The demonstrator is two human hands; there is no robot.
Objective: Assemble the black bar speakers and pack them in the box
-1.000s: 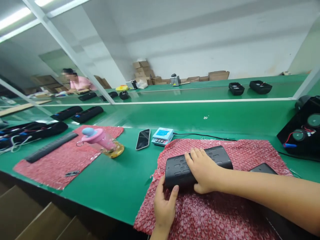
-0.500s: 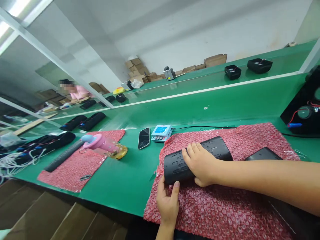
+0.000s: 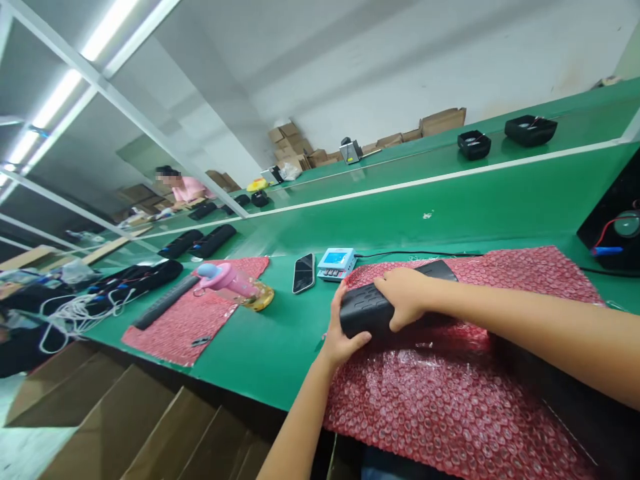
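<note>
A black speaker housing (image 3: 361, 312) with slots in its curved face lies across a sheet of red bubble wrap (image 3: 420, 407). My left hand (image 3: 344, 333) wraps around its left end, fingers at the far side and thumb in front. Over the top lies my right hand (image 3: 407, 297), its fingers curled on the far edge and the thumb down the near side. The right forearm crosses in front of the housing's right part. Just beyond my left hand stands a small light-blue device with a screen (image 3: 336, 264).
A phone (image 3: 303, 273) and a pink-lidded bottle (image 3: 235, 283) sit to the left. Another bubble wrap sheet (image 3: 175, 327) holds a long dark bar (image 3: 167, 303). Black speaker parts with wires (image 3: 617, 227) stand at right. Across the divider a person in pink (image 3: 187, 190) sits.
The housing has shifted toward the back of the bubble wrap and turned slightly. My left hand has moved up around its end. A second black piece at right is now hidden behind my arm.
</note>
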